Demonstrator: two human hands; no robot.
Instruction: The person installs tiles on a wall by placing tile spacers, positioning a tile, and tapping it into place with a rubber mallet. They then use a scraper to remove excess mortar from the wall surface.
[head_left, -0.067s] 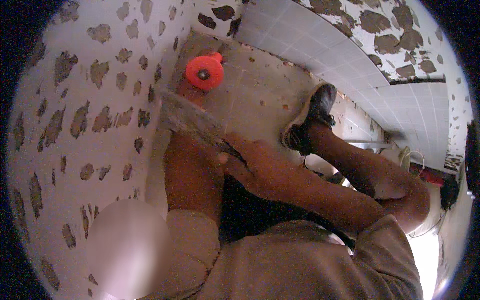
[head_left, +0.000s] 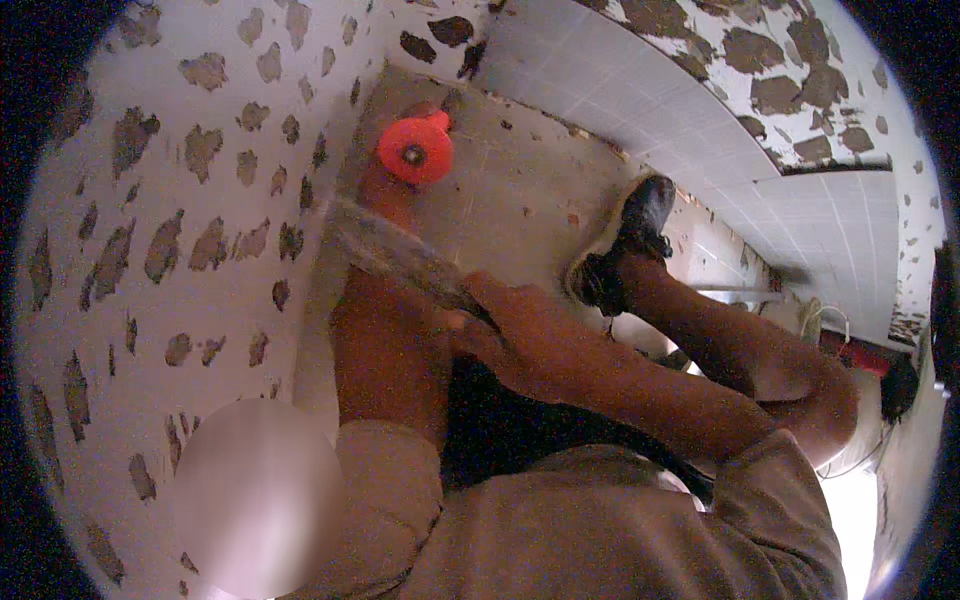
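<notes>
My right hand (head_left: 485,318) is closed around a dusty, flat-sided grey tool (head_left: 400,258), which looks like a hammer. Its far end is smeared by motion near the left wall. Beyond it, my left arm (head_left: 390,345) reaches forward to a chisel (head_left: 416,150) with a round orange-red hand guard. The chisel's metal striking end shows in the middle of the guard. My left hand (head_left: 392,196) is mostly hidden behind this guard, closed on the grip beneath; its fingers barely show. The tool in my right hand crosses in front of my left arm, apart from the chisel.
Chipped patches cover the white left wall (head_left: 205,180). White tiles (head_left: 690,110) line the right wall below more chipped plaster. My bent right leg (head_left: 720,310) ends in a dark shoe (head_left: 645,215) on the debris-strewn floor (head_left: 490,190). A red object (head_left: 850,353) lies at the right.
The tool in my right hand has moved slightly toward me and to the right. The whole view has shifted a little; the chisel stays in place.
</notes>
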